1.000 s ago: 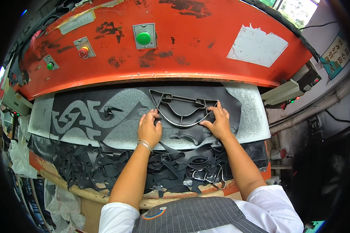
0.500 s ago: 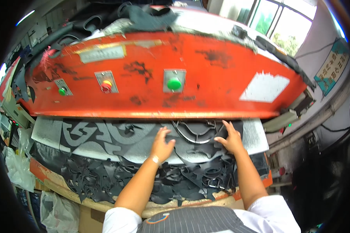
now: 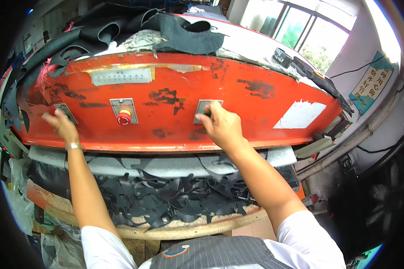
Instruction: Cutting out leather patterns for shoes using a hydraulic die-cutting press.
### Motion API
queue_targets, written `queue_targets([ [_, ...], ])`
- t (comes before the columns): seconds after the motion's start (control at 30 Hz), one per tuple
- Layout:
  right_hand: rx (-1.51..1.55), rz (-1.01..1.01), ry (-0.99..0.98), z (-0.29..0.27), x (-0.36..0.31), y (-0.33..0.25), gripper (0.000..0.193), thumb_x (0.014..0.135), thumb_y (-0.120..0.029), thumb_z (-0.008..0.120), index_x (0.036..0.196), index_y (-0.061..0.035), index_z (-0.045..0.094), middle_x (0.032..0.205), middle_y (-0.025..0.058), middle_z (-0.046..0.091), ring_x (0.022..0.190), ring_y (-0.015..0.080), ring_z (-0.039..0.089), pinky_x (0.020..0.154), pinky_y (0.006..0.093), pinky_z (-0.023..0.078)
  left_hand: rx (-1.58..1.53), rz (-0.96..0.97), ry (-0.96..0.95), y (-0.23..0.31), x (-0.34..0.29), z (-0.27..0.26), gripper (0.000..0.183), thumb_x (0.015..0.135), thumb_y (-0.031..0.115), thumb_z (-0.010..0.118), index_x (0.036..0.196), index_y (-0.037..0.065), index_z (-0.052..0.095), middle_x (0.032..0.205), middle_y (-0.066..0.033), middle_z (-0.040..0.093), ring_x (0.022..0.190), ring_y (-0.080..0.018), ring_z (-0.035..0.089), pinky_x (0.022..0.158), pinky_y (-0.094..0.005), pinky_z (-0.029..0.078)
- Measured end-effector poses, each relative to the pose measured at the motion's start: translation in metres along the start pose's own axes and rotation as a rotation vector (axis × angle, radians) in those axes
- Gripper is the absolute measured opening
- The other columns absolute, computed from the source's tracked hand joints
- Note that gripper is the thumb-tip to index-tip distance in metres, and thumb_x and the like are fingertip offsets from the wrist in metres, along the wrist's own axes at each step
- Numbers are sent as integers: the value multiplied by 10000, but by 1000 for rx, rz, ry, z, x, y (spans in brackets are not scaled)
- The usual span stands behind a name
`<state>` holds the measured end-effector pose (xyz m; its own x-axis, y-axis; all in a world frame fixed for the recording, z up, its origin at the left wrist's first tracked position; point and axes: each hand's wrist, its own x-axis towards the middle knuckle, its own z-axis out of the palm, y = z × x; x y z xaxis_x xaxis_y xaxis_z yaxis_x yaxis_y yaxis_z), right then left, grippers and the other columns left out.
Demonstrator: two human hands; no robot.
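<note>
My left hand [image 3: 63,126] is at the small metal plate [image 3: 70,117] on the left of the red machine front, its fingers apart and holding nothing. The small green button there is hidden behind it. My right hand [image 3: 223,125] is closed, thumb and fingers bent around the green push button [image 3: 207,114] on the middle metal plate [image 3: 202,106]. Only a sliver of that button shows. Between my hands is a red stop button [image 3: 124,117] with a yellow collar. Under the red front [image 3: 175,123], the pale cutting bed [image 3: 159,168] shows as a narrow strip.
Black leather scraps [image 3: 152,197] heap along the bed's near side, above a worn front ledge [image 3: 179,231]. Dark leather sheets [image 3: 134,29] drape over the machine's top. Clear plastic bags [image 3: 60,251] hang at lower left. A pipe [image 3: 359,134] runs along the right wall.
Both hands have risen from the bed to the buttons, the left one moving far left. The curved metal cutting die and the cut leather sheet are now out of sight beneath the red front.
</note>
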<state>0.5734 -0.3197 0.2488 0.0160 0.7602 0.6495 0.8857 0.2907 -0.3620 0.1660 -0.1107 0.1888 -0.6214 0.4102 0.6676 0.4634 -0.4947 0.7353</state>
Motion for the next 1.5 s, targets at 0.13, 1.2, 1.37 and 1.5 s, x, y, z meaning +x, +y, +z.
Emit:
queue_targets([
  [0.13, 9, 7, -20, -6, -41, -8, 264, 800, -261, 722, 899, -80, 557, 749, 134, 629, 693, 324, 641, 572, 402, 498, -40, -110, -114, 3, -20, -24, 764, 991, 415, 418, 1476, -68, 79, 1565, -224, 88, 1456, -316, 99, 1173, -394, 78],
  [1.2, -47, -820, -443, 12, -64, 175, 169, 778, -168, 570, 901, -103, 667, 1033, 88, 634, 978, 291, 610, 839, 392, 485, -50, 214, -1352, 236, -373, -8, 187, 805, 211, 675, 906, 54, 692, 890, -104, 670, 878, -297, 627, 784, -395, 481],
  [1.37, -104, -1226, -736, 89, 2, 204, 201, 780, -171, 561, 911, -117, 704, 1068, 85, 657, 1097, 273, 588, 983, 383, 438, 70, 259, -1382, 211, -421, 61, 332, 793, 202, 680, 1071, 22, 658, 1209, -173, 575, 1086, -354, 564, 940, -412, 452],
  [1.5, 58, -1196, -910, 90, 24, 230, 126, 756, -136, 568, 794, -85, 677, 879, 73, 656, 1007, 269, 608, 1065, 427, 402, 111, 453, -1289, 201, -434, 62, 425, 794, 211, 673, 1174, 32, 610, 1260, -167, 542, 1205, -359, 502, 1025, -460, 388],
])
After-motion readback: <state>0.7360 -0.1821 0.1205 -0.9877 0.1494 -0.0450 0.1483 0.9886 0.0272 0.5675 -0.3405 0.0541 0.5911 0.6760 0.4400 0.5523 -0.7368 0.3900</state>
